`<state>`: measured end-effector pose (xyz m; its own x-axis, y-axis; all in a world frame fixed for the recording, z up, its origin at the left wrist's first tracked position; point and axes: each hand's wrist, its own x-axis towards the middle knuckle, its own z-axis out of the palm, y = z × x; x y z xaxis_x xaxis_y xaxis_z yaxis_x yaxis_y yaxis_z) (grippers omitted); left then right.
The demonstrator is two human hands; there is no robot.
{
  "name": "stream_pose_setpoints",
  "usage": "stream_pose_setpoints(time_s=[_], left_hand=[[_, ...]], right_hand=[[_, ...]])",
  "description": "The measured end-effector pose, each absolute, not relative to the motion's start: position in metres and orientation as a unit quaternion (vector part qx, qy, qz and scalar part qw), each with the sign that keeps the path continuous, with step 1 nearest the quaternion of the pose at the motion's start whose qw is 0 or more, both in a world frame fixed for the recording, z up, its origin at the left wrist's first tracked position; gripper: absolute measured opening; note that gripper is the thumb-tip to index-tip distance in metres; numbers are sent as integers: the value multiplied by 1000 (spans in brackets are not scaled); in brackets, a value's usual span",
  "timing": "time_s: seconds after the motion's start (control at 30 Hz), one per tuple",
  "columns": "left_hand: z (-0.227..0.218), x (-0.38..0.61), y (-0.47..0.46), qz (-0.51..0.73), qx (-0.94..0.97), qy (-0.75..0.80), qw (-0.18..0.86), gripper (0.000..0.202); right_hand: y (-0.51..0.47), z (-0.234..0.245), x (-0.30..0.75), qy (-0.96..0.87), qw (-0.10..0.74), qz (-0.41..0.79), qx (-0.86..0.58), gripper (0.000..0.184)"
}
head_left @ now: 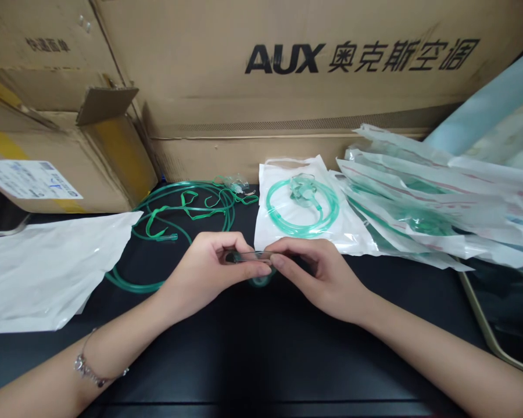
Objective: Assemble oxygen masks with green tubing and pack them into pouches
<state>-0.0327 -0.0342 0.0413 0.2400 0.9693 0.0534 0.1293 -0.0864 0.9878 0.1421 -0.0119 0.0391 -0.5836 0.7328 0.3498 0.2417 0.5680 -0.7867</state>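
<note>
Both hands meet above the black tabletop. Between them is a small see-through green oxygen mask (pixel 260 281), mostly hidden by the fingers. My left hand (pixel 220 264) pinches its left side, thumb stretched along the near edge. On the other side, my right hand (pixel 311 273) grips it between thumb and bent fingers. Green oxygen tubing (pixel 196 188) lies coiled behind my left hand, with a thin green elastic strap (pixel 192 215) across it. A clear plastic piece (pixel 237 184) rests at the coil's far end. Just beyond my hands is a bagged mask with coiled tubing (pixel 305 200).
Several sealed white and clear pouches (pixel 427 197) are heaped at the right. A white pouch (pixel 47 267) lies at the left. Cardboard boxes (pixel 61 162) and a large AUX carton (pixel 287 110) stand behind. A dark device (pixel 505 307) sits at the right edge.
</note>
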Motion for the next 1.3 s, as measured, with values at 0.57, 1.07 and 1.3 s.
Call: stream_pose_setpoints(time_s=[0.57, 1.07, 1.3], left_hand=[[43, -40, -31, 387, 485, 409, 669, 13], [41, -39, -33, 391, 450, 338, 729, 13], [41, -38, -29, 428, 462, 357, 690, 11]], right_hand=[[-9, 40, 145, -790, 347, 434, -258, 17], [-5, 37, 146, -690, 332, 611, -199, 16], [-1, 34, 143, -671, 389, 588, -229, 17]])
